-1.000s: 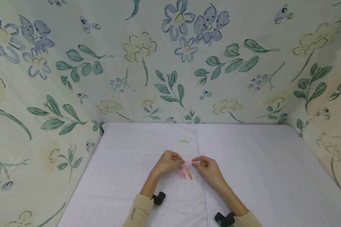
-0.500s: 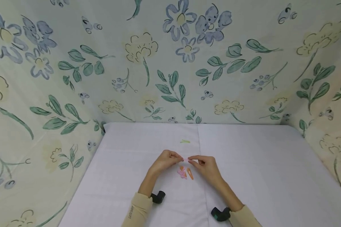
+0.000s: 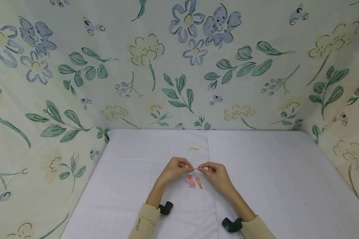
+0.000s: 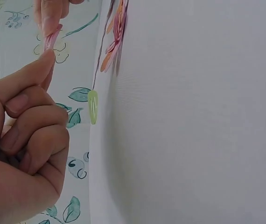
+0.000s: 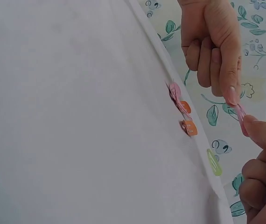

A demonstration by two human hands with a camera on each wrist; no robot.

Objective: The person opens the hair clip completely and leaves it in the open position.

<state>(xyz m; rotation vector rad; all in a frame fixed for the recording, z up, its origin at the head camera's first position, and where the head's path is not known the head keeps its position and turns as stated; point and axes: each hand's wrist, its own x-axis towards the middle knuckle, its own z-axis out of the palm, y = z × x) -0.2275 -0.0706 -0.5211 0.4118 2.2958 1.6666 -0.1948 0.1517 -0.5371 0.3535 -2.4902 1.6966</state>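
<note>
Between both hands, above the white table, is a small pink snap hair clip. My left hand pinches one end of it between thumb and forefinger, the other fingers curled in. The opposite end is pinched by the thumb and forefinger of my right hand. Fingertips cover both ends of the clip. Just below the hands on the table lie pink hair clips heaped over an orange one, and beside them a separate orange hair clip. Farther back lies a light green hair clip.
A white cloth covers the table, with a crease running front to back near the middle. Floral fabric hangs behind it and at both sides. Black camera mounts sit on the wrists.
My right hand has shifted slightly left, bringing the two hands' fingertips closer together on the pink hair clip, which shows less between them. The clips on the table stay put.
</note>
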